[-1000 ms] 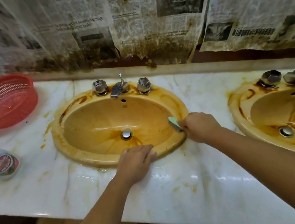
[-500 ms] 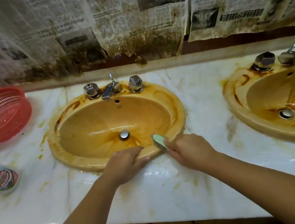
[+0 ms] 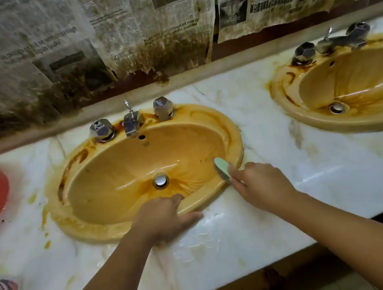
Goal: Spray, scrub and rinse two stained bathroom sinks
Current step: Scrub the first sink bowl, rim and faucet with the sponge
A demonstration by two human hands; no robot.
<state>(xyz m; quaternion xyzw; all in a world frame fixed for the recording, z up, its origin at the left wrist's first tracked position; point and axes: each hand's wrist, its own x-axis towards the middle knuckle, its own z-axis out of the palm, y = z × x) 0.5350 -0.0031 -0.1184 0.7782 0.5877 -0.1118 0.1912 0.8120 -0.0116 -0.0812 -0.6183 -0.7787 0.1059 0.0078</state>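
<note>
- orange-brown stain all over left sink (image 3: 230, 135), rim + bowl, worst streaks round drain (image 3: 160, 181). r hand (image 3: 260, 184) grips green scrub pad (image 3: 222, 168), pad edge-on, touching front-right rim. l hand (image 3: 164, 217) lies on front rim, fingers relaxed, holding nothing, looks like a brace.
- so scrub step, early imo. right sink (image 3: 285, 104) well apart, same stain, looks undone.
- yep. tips: lay pad flat, not on edge, more contact. short firm strokes along rim, then down bowl wall to drain. l hand ok as brace, but move it when pad gets to that bit of rim.
- risk?
- marble counter (image 3: 228, 252) looks wet near l hand, could slip. rinse pad often or it prob just smears.
</note>
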